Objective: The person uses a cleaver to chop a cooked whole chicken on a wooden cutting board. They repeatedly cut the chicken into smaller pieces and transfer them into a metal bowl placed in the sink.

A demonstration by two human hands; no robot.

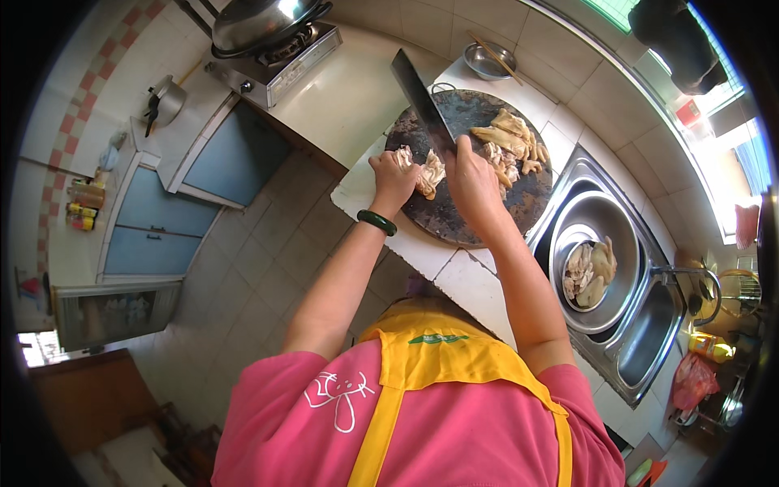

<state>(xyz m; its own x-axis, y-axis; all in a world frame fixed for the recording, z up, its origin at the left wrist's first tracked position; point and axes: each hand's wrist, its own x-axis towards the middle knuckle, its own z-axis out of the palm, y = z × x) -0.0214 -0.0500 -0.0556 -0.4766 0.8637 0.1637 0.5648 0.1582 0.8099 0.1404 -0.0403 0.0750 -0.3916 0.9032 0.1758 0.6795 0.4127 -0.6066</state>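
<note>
My right hand [473, 179] grips a cleaver [423, 100], its broad dark blade angled up and away to the left over a round chopping board [435, 219]. At the board's left side my left hand [392, 178] has its fingers closed on a piece of pale poultry [431, 176]. The cleaver's handle is hidden inside my right fist. Cut poultry pieces [508, 137] lie heaped on the right half of the board. More poultry [591, 271] rests in a small bowl inside a large metal basin [560, 249] at the sink.
The double sink [651, 341] with its faucet [709, 286] adjoins the board on the right. Behind the board stands a metal bowl [487, 64] with chopsticks [493, 55] across it. A gas stove [286, 67] carries a lidded wok [258, 27] at the upper left.
</note>
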